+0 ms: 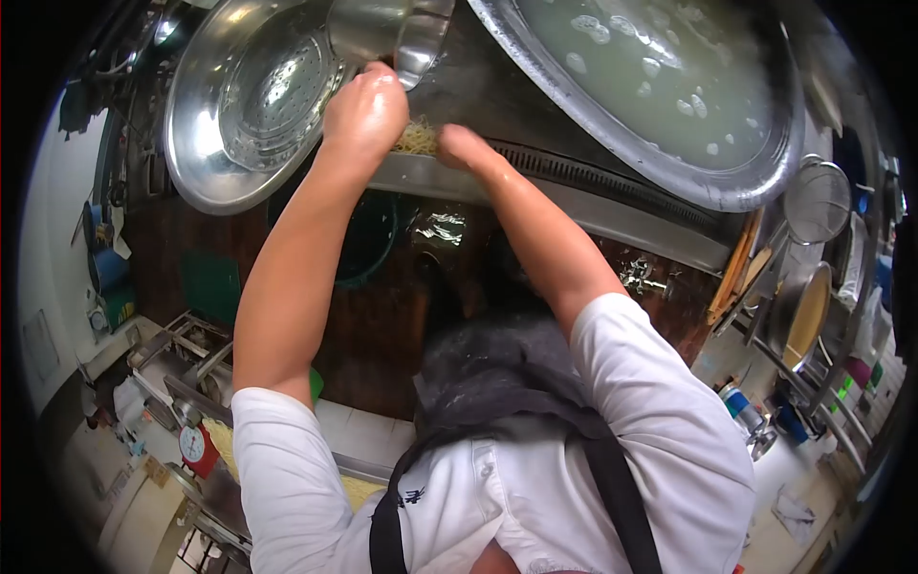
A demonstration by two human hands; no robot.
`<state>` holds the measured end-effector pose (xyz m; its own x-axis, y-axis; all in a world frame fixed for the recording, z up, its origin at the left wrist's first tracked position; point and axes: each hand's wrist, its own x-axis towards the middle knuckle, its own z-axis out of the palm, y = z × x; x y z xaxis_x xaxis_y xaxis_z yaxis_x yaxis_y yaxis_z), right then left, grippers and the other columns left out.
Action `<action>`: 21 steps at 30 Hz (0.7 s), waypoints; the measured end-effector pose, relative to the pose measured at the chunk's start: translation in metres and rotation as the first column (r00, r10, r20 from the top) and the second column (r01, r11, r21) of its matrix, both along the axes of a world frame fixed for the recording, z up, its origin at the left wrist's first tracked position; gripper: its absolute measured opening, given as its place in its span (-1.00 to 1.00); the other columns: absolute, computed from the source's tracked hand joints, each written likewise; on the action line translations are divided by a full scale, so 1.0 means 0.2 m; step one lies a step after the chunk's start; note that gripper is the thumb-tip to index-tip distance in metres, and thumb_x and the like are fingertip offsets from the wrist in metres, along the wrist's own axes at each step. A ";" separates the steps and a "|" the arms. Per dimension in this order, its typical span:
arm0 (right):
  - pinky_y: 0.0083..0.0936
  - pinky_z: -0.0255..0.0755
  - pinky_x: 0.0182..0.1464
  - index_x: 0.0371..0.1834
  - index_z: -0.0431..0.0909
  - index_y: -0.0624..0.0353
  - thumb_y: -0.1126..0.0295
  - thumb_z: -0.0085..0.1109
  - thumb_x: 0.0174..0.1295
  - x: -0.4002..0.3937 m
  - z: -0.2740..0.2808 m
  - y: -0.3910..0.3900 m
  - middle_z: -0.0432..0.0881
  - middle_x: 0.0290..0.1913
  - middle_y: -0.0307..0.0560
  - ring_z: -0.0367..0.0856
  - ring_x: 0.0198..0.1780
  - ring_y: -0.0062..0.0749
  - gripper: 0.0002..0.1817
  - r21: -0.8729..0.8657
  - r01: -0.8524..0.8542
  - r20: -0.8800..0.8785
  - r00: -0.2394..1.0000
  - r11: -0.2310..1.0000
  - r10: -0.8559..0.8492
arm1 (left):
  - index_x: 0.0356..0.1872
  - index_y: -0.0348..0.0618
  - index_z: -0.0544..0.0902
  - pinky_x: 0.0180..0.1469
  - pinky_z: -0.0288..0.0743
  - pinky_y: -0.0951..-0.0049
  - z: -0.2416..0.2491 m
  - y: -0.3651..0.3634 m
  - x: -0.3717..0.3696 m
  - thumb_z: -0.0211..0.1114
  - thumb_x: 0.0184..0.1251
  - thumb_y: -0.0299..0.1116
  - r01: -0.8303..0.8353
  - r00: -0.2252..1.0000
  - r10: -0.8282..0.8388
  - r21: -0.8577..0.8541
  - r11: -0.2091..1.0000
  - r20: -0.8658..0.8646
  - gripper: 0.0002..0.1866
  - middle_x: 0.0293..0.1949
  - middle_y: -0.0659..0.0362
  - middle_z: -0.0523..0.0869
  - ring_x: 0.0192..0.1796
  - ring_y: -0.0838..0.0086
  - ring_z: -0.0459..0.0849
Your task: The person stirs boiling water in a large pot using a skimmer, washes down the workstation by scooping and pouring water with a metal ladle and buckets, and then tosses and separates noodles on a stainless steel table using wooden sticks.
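Observation:
My left hand [368, 107] is closed in a fist at the near edge of a shiny steel pot [368, 29], and seems to grip it. What the fingers wrap round is hidden behind the knuckles. A small heap of pale yellow noodles [417, 137] lies on the metal counter between my hands. Close beside the noodles, on their right, is my right hand [463, 146]. It is smeared by motion and its fingers are turned away from view. To the left of the pot is a wide steel basin [203, 158] with a perforated area in its middle.
A large round vat [660, 163] of cloudy, foaming liquid stands at the upper right. A slotted drain grate [593, 179] runs along the counter edge. Below are a dark wet floor and a dark green tub [368, 244]. Strainers [818, 201] hang at right; a red scale [196, 448] stands lower left.

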<state>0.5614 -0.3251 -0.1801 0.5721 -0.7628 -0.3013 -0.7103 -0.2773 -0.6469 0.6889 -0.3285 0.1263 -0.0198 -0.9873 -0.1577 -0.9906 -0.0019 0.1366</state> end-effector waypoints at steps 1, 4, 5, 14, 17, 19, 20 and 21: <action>-0.09 0.54 -0.23 -0.42 0.68 0.22 0.40 0.15 0.11 0.04 0.34 0.07 0.70 -0.35 0.20 0.69 -0.29 0.04 -0.85 0.063 0.225 0.365 0.901 0.972 -0.233 | -0.18 -0.42 0.54 -0.03 0.60 -0.08 -0.01 0.02 -0.01 0.05 0.33 -0.44 0.008 1.000 -0.008 -0.022 1.000 -0.006 -0.79 -0.19 -0.34 0.73 -0.13 -0.22 0.73; -0.09 0.50 -0.25 -0.28 0.72 0.22 0.40 0.18 0.12 -0.29 0.56 0.09 0.71 -0.38 0.15 0.67 -0.35 -0.03 -0.81 0.042 0.185 0.114 0.975 0.982 -0.189 | -0.08 -0.38 0.51 -0.13 0.64 -0.07 -0.05 0.05 0.04 -0.02 0.42 -0.42 0.059 0.998 -0.056 -0.182 0.982 0.023 -0.76 -0.25 -0.25 0.75 -0.23 -0.19 0.75; -0.10 0.50 -0.19 -0.09 0.70 0.18 0.43 0.17 0.16 -0.47 0.51 0.04 0.75 -0.23 0.07 0.69 -0.23 -0.15 -0.74 0.227 0.067 -0.350 0.937 0.972 0.017 | -0.07 -0.37 0.51 -0.15 0.64 -0.07 -0.07 0.06 0.06 -0.02 0.43 -0.41 0.072 0.997 -0.061 -0.226 0.972 0.053 -0.76 -0.26 -0.23 0.75 -0.24 -0.18 0.76; -0.08 0.54 -0.11 -0.23 0.65 0.29 0.33 0.18 0.14 0.13 0.43 -0.01 0.72 -0.21 0.25 0.69 -0.19 0.12 -0.75 0.119 0.074 0.192 0.977 0.990 -0.097 | 0.04 -0.36 0.47 -0.28 0.58 -0.05 -0.20 0.34 0.33 0.24 0.40 -0.29 -0.197 0.971 0.134 -0.339 0.920 -0.200 -0.64 -0.31 -0.23 0.71 -0.27 -0.09 0.74; -0.04 0.57 -0.01 -0.23 0.65 0.29 0.22 0.18 0.27 -0.08 0.62 0.00 0.72 -0.18 0.29 0.68 -0.06 0.23 -0.70 -0.125 0.192 -0.113 0.972 0.973 -0.206 | 0.08 -0.38 0.45 -0.45 0.51 0.21 -0.16 0.58 0.48 0.35 0.36 -0.29 -0.405 0.862 0.256 -0.292 0.866 -0.438 -0.57 -0.43 -0.02 0.66 -0.48 0.24 0.68; -0.09 0.55 0.15 -0.06 0.69 0.33 0.13 0.12 0.31 -0.21 0.70 0.04 0.65 0.13 0.33 0.67 0.11 0.13 -0.57 0.158 0.260 -0.352 0.916 0.952 -0.192 | 0.09 -0.37 0.44 -0.55 0.40 0.45 -0.05 0.76 0.48 0.36 0.39 -0.32 -0.628 0.517 0.396 -0.022 0.778 -0.759 -0.59 -0.49 0.18 0.57 -0.61 0.54 0.51; -0.09 0.51 0.20 0.02 0.62 0.38 0.06 0.10 0.33 -0.16 0.63 0.06 0.61 0.17 0.36 0.64 0.15 0.14 -0.48 0.131 0.337 -0.316 0.906 0.932 -0.283 | 0.09 -0.36 0.44 -0.59 0.34 0.54 0.00 0.84 0.45 0.35 0.40 -0.34 -0.689 0.287 0.432 0.129 0.713 -0.855 -0.60 -0.50 0.25 0.51 -0.64 0.66 0.42; -0.09 0.47 0.25 0.10 0.56 0.43 -0.02 0.08 0.36 -0.09 0.51 0.09 0.58 0.21 0.39 0.61 0.20 0.16 -0.39 0.104 0.413 -0.275 0.886 0.905 -0.373 | 0.07 -0.34 0.44 -0.60 0.34 0.55 0.01 0.93 0.45 0.35 0.41 -0.34 -0.703 0.214 0.420 0.160 0.693 -0.882 -0.62 -0.50 0.25 0.49 -0.64 0.65 0.42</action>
